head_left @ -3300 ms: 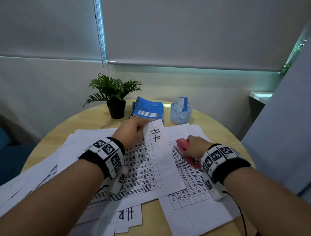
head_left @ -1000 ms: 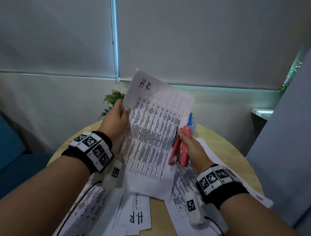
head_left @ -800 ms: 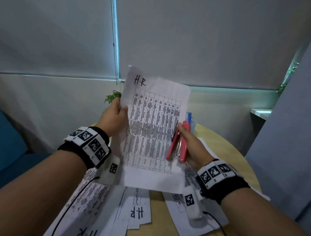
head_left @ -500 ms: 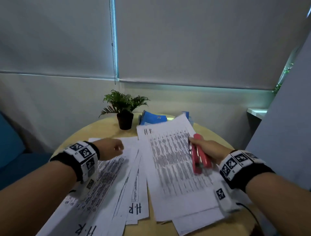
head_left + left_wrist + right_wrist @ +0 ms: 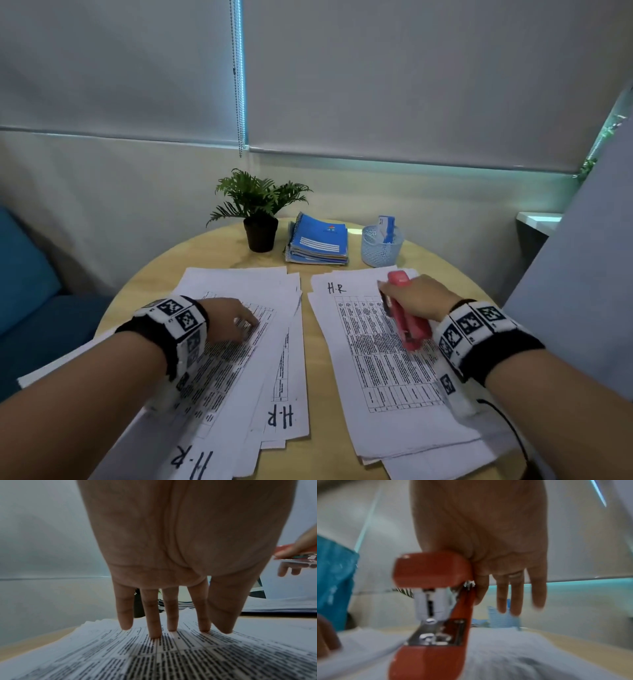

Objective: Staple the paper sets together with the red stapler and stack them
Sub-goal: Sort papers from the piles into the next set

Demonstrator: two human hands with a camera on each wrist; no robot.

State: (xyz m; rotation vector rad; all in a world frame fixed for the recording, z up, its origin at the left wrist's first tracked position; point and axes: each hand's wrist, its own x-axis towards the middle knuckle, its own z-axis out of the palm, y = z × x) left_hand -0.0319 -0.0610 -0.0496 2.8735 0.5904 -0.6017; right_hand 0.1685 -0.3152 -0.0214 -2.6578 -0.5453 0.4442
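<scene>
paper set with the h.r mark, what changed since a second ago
The left hand let go of the paper set, which came down from upright onto the right-hand pile. That hand moved to the left pile, fingertips touching it. The right hand still grips the stapler.

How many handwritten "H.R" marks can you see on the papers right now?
3. One on the top sheet of the right paper pile, two upside down at the near edge of the left paper spread. Others may be covered.
</scene>
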